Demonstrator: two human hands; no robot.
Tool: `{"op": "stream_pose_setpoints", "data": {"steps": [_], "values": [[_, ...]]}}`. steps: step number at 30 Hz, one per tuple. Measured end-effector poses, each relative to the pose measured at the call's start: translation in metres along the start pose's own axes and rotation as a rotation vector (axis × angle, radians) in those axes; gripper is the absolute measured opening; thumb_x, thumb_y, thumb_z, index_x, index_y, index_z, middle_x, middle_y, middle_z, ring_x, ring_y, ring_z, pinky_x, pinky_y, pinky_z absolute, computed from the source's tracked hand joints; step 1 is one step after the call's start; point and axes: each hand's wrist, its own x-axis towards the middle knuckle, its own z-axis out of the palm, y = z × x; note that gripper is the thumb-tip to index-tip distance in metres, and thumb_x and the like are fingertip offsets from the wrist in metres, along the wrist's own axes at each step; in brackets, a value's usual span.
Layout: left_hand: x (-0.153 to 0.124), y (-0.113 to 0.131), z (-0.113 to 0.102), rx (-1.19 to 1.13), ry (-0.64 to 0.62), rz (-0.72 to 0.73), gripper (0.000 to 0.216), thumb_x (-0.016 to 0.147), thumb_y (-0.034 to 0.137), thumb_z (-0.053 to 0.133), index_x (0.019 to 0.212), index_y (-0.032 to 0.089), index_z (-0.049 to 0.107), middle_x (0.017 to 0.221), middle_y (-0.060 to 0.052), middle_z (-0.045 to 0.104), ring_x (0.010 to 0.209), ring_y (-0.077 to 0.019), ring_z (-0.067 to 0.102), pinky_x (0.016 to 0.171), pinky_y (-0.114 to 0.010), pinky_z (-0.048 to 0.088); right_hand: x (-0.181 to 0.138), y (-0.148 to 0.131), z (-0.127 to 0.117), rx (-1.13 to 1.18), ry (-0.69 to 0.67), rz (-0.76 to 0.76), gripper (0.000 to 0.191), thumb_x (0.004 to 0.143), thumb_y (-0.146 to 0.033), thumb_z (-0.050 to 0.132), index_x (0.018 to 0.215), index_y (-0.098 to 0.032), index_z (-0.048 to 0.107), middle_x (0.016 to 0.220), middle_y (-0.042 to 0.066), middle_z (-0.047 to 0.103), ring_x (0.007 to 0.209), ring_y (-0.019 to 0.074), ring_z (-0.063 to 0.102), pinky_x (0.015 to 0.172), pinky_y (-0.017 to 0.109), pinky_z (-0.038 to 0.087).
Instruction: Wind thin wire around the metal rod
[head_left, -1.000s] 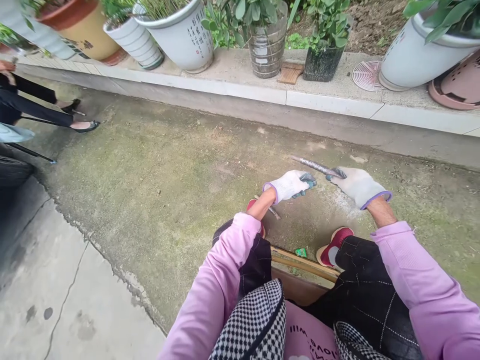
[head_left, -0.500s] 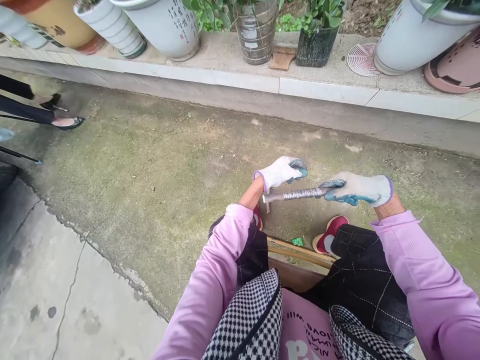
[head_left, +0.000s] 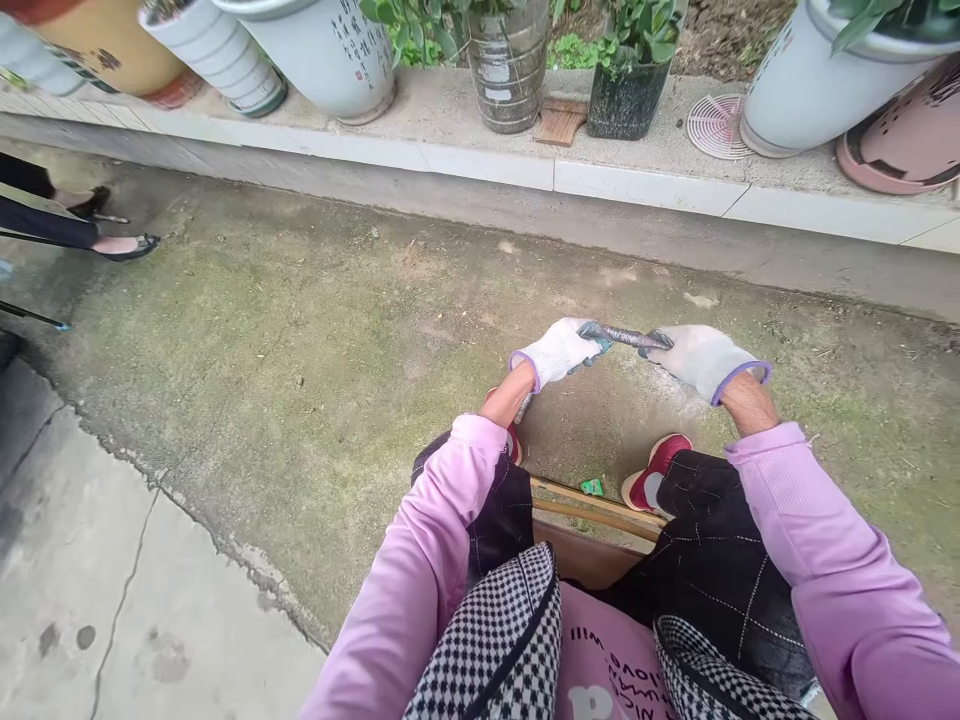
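Observation:
A short grey rod [head_left: 625,337], its middle wound with something silvery and ridged like wire, spans the gap between my hands. My left hand [head_left: 561,350], in a white work glove with a blue-grey coated palm, is closed around its left part. My right hand [head_left: 699,358], in a matching glove, grips the right end with fingers and thumb. Both hands hold the rod above the ground, in front of my knees. Beneath my left wrist a small pale piece [head_left: 523,407] shows; I cannot tell what it is.
My red shoes [head_left: 657,470] stand apart on mossy concrete, a small green packet [head_left: 592,487] between them. Wooden bars [head_left: 592,510] cross below my knees. Potted plants, including a black pot [head_left: 628,100], line a tiled ledge [head_left: 637,190]. At left, another person's feet [head_left: 124,246] show.
My left hand has closed on the rod, which it was only near before. My right hand has moved up and left, and the rod is raised and tilted the other way.

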Motion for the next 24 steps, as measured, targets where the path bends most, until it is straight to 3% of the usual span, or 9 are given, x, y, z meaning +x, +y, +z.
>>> {"op": "stream_pose_setpoints", "data": {"steps": [4,8,14,16,21,24], "values": [[-0.01,0.016,0.001,-0.167,-0.032,-0.024,0.023,0.095,0.012,0.072,0.112,0.013,0.088,0.076,0.003,0.066,0.059,-0.0065,0.053,0.049,-0.017,0.032,-0.002,-0.013,-0.005,0.054,0.074,0.111,0.028,0.101,-0.046,0.069,0.102,-0.023,0.085,0.08,0.006,0.077,0.073,0.0243,0.067,0.068,0.034,0.043],[-0.012,0.018,0.003,-0.332,-0.102,-0.045,0.029,0.093,0.009,0.072,0.118,0.01,0.087,0.077,0.003,0.068,0.06,-0.0063,0.058,0.049,-0.017,0.035,-0.004,-0.027,-0.007,0.19,0.154,0.084,0.023,0.096,-0.042,0.07,0.095,-0.023,0.083,0.077,0.005,0.076,0.072,0.0228,0.064,0.068,0.033,0.042],[-0.005,-0.001,0.003,-0.601,-0.116,0.032,0.048,0.091,0.019,0.079,0.138,0.007,0.08,0.074,0.007,0.066,0.045,-0.0019,0.039,0.046,-0.018,0.03,-0.009,-0.035,-0.003,0.456,0.107,0.05,0.026,0.093,-0.048,0.078,0.088,-0.023,0.078,0.064,0.0,0.062,0.058,0.0157,0.052,0.056,0.028,0.037],[-0.007,-0.001,0.002,-0.59,-0.134,0.03,0.051,0.089,0.02,0.08,0.138,0.008,0.081,0.074,0.007,0.066,0.045,-0.0017,0.039,0.046,-0.018,0.031,-0.013,-0.037,-0.005,0.606,0.084,0.099,0.033,0.092,-0.055,0.08,0.086,-0.023,0.075,0.061,-0.002,0.056,0.051,0.0133,0.046,0.049,0.027,0.035],[-0.014,0.01,0.001,-0.432,-0.195,0.001,0.042,0.085,0.014,0.077,0.126,0.01,0.087,0.078,0.005,0.068,0.058,-0.0063,0.061,0.048,-0.017,0.037,-0.022,-0.04,-0.014,0.965,0.081,0.181,0.044,0.079,-0.058,0.093,0.092,-0.02,0.076,0.06,-0.005,0.052,0.045,0.0111,0.041,0.038,0.025,0.033],[-0.011,0.012,0.004,-0.293,-0.145,-0.04,0.032,0.088,0.011,0.076,0.118,0.012,0.088,0.071,0.006,0.065,0.055,-0.0061,0.056,0.048,-0.016,0.037,-0.025,-0.041,-0.018,1.087,0.053,0.189,0.051,0.073,-0.058,0.1,0.096,-0.019,0.077,0.058,-0.007,0.05,0.043,0.009,0.038,0.037,0.024,0.028]]}}
